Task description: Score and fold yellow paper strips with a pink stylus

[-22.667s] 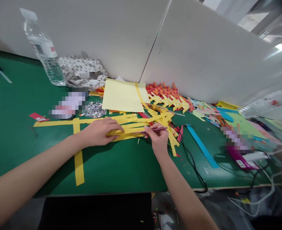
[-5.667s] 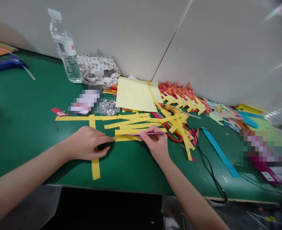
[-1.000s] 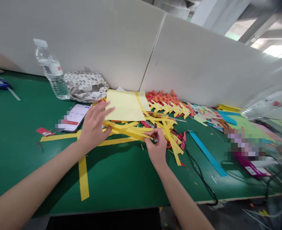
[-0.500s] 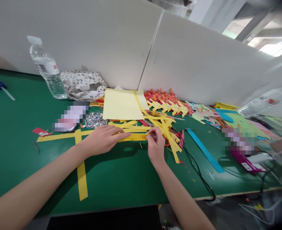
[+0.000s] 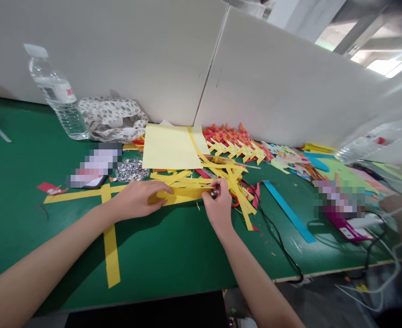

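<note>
Left hand (image 5: 139, 198) and right hand (image 5: 219, 206): narrow grip, pinching yellow strip (image 5: 187, 195) ends; align edges, tension evenly.

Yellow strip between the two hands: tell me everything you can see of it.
The long, narrow yellow strip looks like paper, seemingly creased lengthwise, part of it shaded. It spans sideways between the left hand and right hand, whose fingers grip and partly hide its ends. More loose yellow paper strips lie around it; whether it touches the green table is unclear.
</note>
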A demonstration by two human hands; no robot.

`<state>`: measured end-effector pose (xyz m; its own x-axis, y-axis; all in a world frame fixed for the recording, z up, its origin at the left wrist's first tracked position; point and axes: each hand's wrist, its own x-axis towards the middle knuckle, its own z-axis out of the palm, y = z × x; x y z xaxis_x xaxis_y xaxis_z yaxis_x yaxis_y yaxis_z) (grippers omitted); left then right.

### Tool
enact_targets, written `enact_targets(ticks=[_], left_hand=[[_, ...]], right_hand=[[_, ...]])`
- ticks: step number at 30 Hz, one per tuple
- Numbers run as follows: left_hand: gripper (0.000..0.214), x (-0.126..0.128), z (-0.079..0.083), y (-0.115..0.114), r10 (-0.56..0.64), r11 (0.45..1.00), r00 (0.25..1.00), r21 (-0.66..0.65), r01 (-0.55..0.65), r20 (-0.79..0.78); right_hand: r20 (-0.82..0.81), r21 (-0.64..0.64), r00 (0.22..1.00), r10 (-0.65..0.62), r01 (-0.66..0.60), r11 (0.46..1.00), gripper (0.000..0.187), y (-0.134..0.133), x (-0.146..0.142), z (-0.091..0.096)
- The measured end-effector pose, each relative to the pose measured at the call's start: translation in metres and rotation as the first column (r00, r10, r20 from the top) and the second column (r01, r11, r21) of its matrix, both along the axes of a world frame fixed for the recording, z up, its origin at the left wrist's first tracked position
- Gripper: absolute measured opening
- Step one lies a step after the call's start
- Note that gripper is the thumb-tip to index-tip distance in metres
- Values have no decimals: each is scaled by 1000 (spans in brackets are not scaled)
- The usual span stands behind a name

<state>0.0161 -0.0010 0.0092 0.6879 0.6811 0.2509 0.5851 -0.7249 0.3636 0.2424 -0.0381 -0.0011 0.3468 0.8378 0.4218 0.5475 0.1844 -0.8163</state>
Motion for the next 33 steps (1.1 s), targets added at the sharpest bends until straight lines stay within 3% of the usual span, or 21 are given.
enact_targets(ticks=[5, 7, 11, 16, 21, 25, 33], left_hand=[[25, 3, 9, -4, 61, 985, 998, -160, -63, -13], [25, 4, 11, -5, 70, 972, 997, -224, -65, 15], [19, 7, 10, -7, 89, 930, 982, -366, -23, 165], [12, 11, 4, -4, 171, 894, 893, -447, 37, 416], [30, 18, 5, -8, 352, 828, 814, -559, -40, 462], [58, 24, 6, -17, 277, 775, 815, -619, 124, 509], [56, 26, 4, -24, 235, 738, 840, -653, 174, 489]], right_hand=[[-125, 120, 976, 176, -161, 980, 19, -4, -5, 6], [-168, 134, 968, 189, -167, 977, 20, -4, -7, 5], [-261, 177, 953, 152, -108, 978, 32, -2, -11, 2], [-366, 263, 884, 290, -201, 944, 44, -4, -15, 7], [-262, 211, 909, 324, -273, 938, 40, -9, -16, 8], [-89, 92, 911, 402, -394, 914, 40, -13, -18, 4], [22, 105, 936, 350, -350, 931, 23, -10, -16, 0]])
